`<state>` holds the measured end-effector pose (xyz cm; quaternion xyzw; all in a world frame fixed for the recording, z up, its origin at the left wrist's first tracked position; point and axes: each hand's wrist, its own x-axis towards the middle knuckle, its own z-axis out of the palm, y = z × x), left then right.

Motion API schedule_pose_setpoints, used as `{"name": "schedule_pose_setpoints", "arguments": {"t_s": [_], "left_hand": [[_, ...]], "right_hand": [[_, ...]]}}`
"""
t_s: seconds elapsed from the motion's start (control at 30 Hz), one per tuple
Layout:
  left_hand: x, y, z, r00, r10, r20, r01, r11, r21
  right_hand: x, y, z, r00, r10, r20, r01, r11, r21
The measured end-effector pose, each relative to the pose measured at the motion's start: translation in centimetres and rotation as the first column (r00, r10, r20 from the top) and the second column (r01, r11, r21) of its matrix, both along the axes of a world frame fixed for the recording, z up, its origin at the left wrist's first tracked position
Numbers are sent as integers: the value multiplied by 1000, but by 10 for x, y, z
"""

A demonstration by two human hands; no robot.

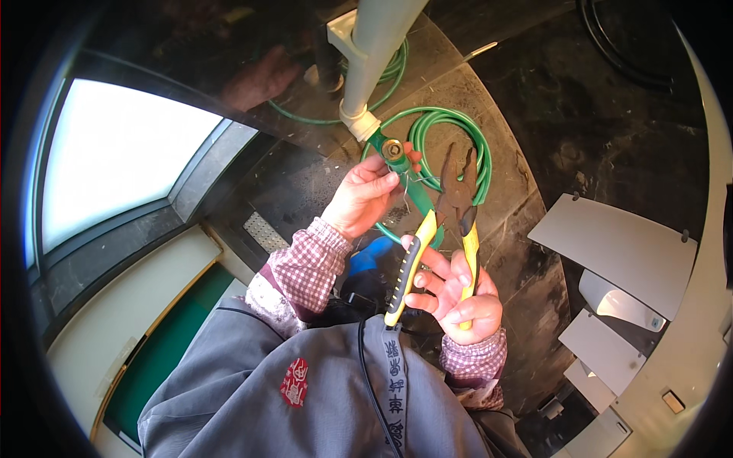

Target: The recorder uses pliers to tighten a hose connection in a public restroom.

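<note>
My left hand (363,195) is closed around a green pipe fitting (413,191) below the end of a white pipe (373,69). A round brass-coloured part (392,149) sits on the fitting, near my fingertips. Thin pale wire seems to show beside the thumb, too fine to make out fully. In my right hand (467,301) are pliers (458,198) with yellow-and-black handles and dark, rusty-looking metal jaws. Their handles are spread and the jaws point away from me, just right of the fitting. Whether the pliers touch the fitting I cannot tell.
Coiled green hose (481,145) lies on the floor behind the pliers. A bright window-like panel (122,153) stands at the left, above a pale ledge with a green surface (164,336). Grey panels (618,244) and white fixtures line the right wall. A blue shoe cover (372,256) shows below.
</note>
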<state>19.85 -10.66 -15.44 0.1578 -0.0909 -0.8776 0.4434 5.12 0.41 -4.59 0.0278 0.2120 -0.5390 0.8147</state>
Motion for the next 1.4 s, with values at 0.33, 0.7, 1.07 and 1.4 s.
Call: {"name": "schedule_pose_setpoints", "arguments": {"t_s": [0.33, 0.7, 1.07, 1.4], "left_hand": [[-7, 0, -2, 995, 87, 39, -86, 996, -22], [-11, -3, -8, 992, 121, -37, -121, 993, 7], [-9, -8, -21, 986, 70, -151, -83, 993, -79], [-8, -8, -24, 984, 40, -175, -50, 997, -53]], "right_hand": [[-8, 9, -4, 885, 157, -439, -161, 987, 27], [-15, 45, 0, 989, 133, 67, -136, 989, 50], [4, 20, -23, 967, 214, 142, -220, 975, 27], [14, 6, -12, 957, 194, 217, -207, 977, 40]]}}
